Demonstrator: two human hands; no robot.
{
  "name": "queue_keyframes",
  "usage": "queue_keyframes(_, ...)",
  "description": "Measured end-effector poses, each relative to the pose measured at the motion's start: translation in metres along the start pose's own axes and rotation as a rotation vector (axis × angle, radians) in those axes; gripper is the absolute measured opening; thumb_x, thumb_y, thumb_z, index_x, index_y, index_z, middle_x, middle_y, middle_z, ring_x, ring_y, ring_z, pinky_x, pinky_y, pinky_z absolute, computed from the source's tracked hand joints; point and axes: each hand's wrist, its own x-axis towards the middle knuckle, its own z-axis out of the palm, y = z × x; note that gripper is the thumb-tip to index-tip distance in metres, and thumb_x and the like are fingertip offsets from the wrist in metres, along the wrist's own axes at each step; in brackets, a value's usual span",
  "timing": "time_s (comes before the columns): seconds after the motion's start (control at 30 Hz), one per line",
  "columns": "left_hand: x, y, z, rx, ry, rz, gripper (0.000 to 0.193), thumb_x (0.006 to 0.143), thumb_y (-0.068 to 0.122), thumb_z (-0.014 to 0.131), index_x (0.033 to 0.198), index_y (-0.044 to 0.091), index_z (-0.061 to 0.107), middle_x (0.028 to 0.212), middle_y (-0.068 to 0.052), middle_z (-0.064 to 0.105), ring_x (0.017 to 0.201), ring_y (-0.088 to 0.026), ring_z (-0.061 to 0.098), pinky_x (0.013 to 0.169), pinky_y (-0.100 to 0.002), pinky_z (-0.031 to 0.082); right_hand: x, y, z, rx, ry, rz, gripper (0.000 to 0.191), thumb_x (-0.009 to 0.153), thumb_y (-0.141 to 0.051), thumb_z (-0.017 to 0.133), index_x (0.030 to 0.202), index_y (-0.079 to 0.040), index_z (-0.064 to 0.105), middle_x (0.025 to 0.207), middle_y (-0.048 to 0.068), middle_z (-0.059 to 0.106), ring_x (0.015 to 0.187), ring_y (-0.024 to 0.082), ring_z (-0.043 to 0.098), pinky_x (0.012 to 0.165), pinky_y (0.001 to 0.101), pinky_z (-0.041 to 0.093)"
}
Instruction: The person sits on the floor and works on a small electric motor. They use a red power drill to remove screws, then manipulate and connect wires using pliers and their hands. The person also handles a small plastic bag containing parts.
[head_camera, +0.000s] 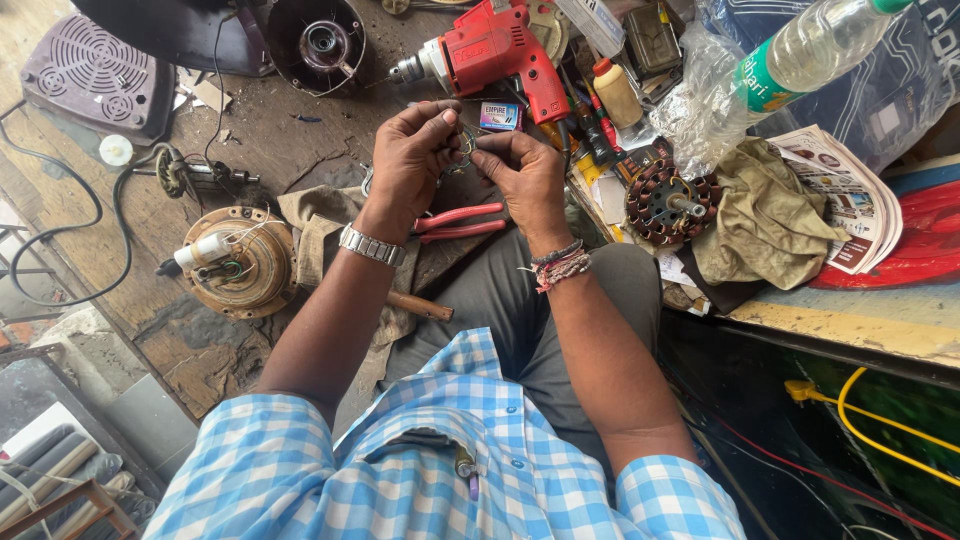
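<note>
Both hands, left hand (415, 150) and right hand (525, 172), pinching a small wire piece (464, 145) together. Red drill (495, 50) just beyond, red-handled pliers (458, 222) underneath, copper-wound stator (665, 205) off right on crowded tabletop (270, 140).

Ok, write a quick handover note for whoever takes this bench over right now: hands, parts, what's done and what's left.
Left hand and right hand: raised together, fingers pinching a small wire piece between them; it is too small to identify.
Red-handled pliers lie just below the hands.
Red drill lies beyond them.
Wound stator sits to the right, round motor housing to the left.
Done or left: cannot tell.
</note>
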Motion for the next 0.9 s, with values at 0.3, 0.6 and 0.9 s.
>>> queue_keyframes(0.3, -0.001, -0.001, 0.0, -0.074, -0.032, -0.03, 0.022, 0.099, 0.007, 0.069, 0.117, -0.006, 0.067, 0.088, -0.007, 0.067, 0.074, -0.012, 0.063, 0.068, -0.025, 0.056, 0.0, 0.006, 0.0, 0.015, -0.063, 0.08, 0.014, 0.093, -0.002, 0.076, 0.107, -0.001, 0.073, 0.089, 0.002, 0.075, 0.075, 0.006, 0.069, 0.067, 0.0212, 0.059)
queue_keyframes(0.6, -0.002, -0.006, 0.001, -0.132, -0.077, -0.029, 0.022, 0.101, 0.008, 0.067, 0.119, -0.005, 0.067, 0.086, -0.005, 0.065, 0.073, -0.011, 0.062, 0.068, -0.025, 0.054, 0.001, 0.009, -0.009, 0.483, -0.149, 0.336, 0.019, 0.089, -0.003, 0.077, 0.107, 0.001, 0.072, 0.092, 0.004, 0.075, 0.077, 0.011, 0.07, 0.069, 0.0261, 0.06)
queue_keyframes(0.9, 0.006, -0.015, -0.001, -0.007, -0.045, 0.053, 0.019, 0.101, 0.01, 0.068, 0.115, -0.004, 0.07, 0.087, -0.004, 0.067, 0.074, -0.009, 0.061, 0.068, -0.025, 0.052, -0.005, -0.011, 0.006, -0.412, 0.01, -0.197, 0.028, 0.087, -0.015, 0.084, 0.11, -0.002, 0.076, 0.101, 0.009, 0.08, 0.092, 0.017, 0.076, 0.082, 0.0313, 0.06)
